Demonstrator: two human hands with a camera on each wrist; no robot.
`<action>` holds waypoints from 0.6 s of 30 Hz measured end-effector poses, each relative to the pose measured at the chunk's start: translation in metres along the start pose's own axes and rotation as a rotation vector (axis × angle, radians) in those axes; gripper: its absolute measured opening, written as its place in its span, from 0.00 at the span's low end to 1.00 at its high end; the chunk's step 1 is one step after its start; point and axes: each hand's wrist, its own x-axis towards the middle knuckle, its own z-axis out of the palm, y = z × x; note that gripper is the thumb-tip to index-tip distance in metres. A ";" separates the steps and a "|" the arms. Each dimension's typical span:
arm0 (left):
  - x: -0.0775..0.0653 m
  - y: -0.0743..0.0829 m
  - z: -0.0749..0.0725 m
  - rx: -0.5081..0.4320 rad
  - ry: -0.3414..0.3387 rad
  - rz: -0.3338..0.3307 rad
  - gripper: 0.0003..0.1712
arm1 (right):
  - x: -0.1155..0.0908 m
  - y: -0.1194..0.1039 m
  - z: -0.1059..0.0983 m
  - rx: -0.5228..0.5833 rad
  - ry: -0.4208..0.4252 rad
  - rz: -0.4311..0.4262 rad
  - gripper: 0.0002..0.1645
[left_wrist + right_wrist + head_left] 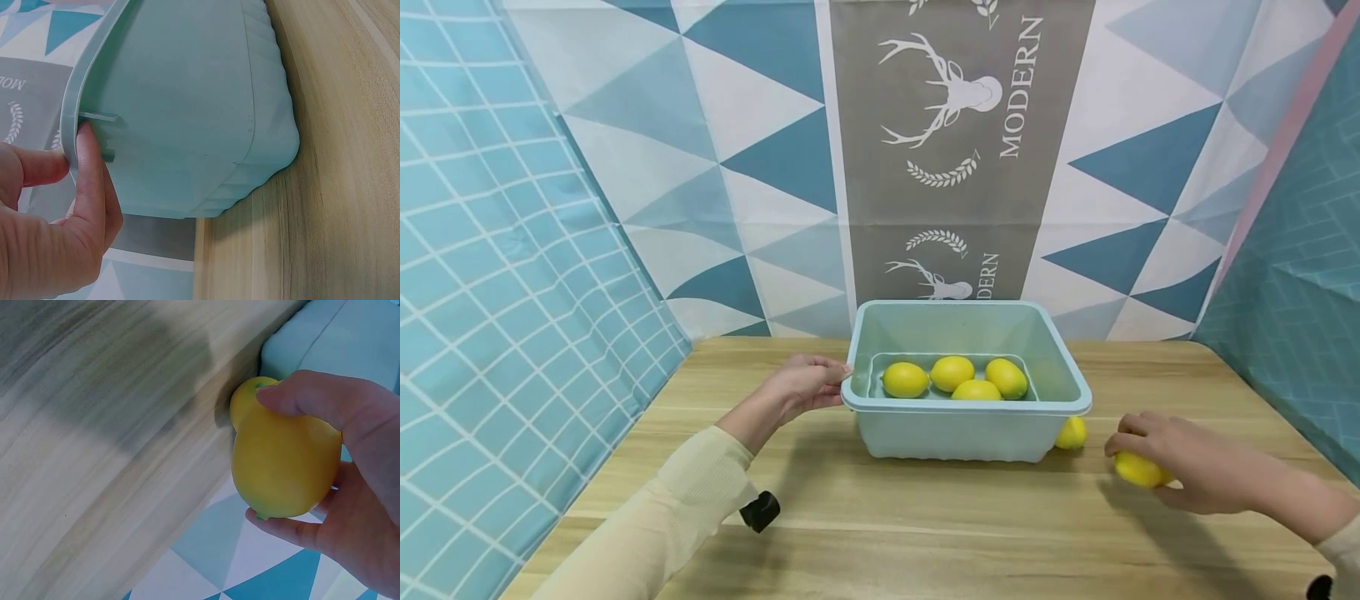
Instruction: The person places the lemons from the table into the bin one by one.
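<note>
A pale blue-green plastic basin [955, 429] stands on the table with several yellow lemons [952, 373] inside. My left hand [805, 385] pinches the basin's left rim; in the left wrist view the thumb [47, 167] presses the rim's outer edge and the fingers sit beneath it. To the right of the basin, my right hand [1195, 462] grips a lemon [1138, 471] above the table. The right wrist view shows thumb and fingers around this lemon [287, 465]. Another lemon [1071, 433] lies on the table against the basin's right side, partly hidden by it.
The wood-grain table [925, 525] ends at a patterned backdrop [760, 167] close behind the basin. Tiled-print sheets hang at the left [497, 275] and right [1292, 275]. A small black object [760, 511] is at the left wrist.
</note>
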 end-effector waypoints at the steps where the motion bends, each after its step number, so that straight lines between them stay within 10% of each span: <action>1: 0.000 0.000 0.000 0.001 0.000 0.000 0.21 | 0.000 0.001 -0.001 -0.004 0.000 0.000 0.42; 18: 0.001 0.000 0.000 0.010 0.014 -0.014 0.22 | 0.011 0.011 -0.013 -0.054 -0.002 -0.013 0.40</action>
